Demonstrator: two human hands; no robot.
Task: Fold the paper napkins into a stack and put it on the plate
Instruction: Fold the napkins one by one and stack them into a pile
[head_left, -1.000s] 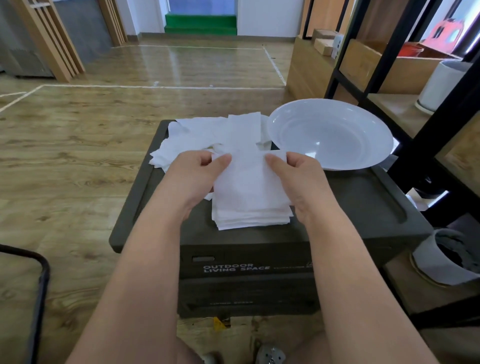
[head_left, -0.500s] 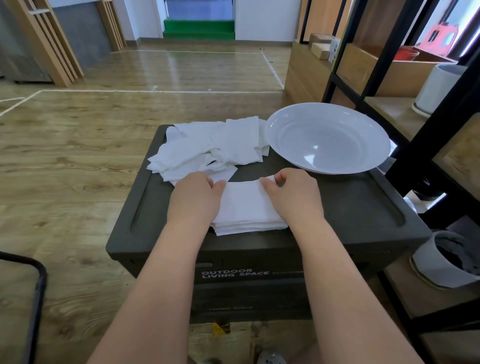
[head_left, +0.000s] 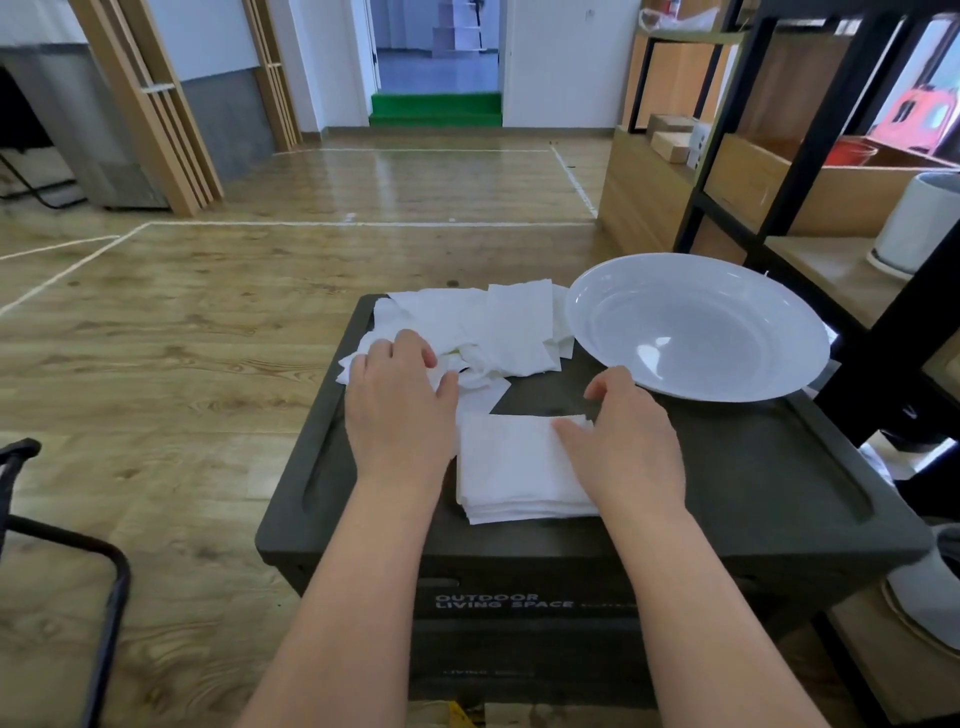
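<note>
White folded stack (head_left: 511, 467) sits near box (head_left: 727, 499) front edge, plate (head_left: 696, 325) behind.

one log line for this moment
left hand: on loose napkins | right hand: on folded stack | plate: empty

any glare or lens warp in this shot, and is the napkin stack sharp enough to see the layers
Head view: window glare streaks the wood floor and spots the white plate; wide-angle warp bows the black shelf frame; the folded stack is sharp, layered edges visible at its near side; the loose napkins are bright, creases partly washed out.
</note>
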